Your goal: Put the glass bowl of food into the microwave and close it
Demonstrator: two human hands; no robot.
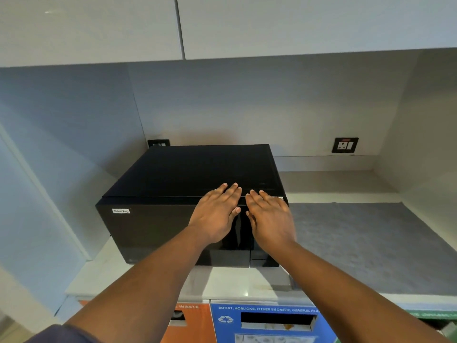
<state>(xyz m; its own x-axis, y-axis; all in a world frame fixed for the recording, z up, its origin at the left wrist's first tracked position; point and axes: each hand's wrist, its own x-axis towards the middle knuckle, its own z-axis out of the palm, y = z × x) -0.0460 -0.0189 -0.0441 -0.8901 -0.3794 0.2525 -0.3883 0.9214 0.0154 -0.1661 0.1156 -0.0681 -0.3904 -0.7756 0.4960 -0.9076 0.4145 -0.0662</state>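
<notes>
Left hand: arm stretched forward from the lower left, palm down, fingers straight and close together, holding nothing. Fingertips lie over the top front edge of the microwave; the palm hangs before the upper part of the door. Whether it presses on the surface cannot be told.

Right hand: arm stretched forward from the lower right, palm down, fingers straight and slightly spread, holding nothing. It sits just beside the left hand, thumbs nearly meeting, over the right part of the front edge.

Microwave: black box, door shut, standing on the left part of the counter against the left wall. A small white "Non-Veg" label sits at the upper left of its door. The glass bowl of food is nowhere in view; whether it is inside cannot be told through the dark door.

Counter: pale stone at the front lip, grey mat-like surface to the right of the microwave, running back to the rear wall.

Room: grey wall panels behind and at both sides; upper cabinets overhead. One wall socket on the rear wall right of the microwave; a second socket just behind its rear left corner.

Below the counter edge: an orange bin front and a blue recycling bin front with a dark slot.

Open room: the counter right of the microwave, well apart from both hands.
</notes>
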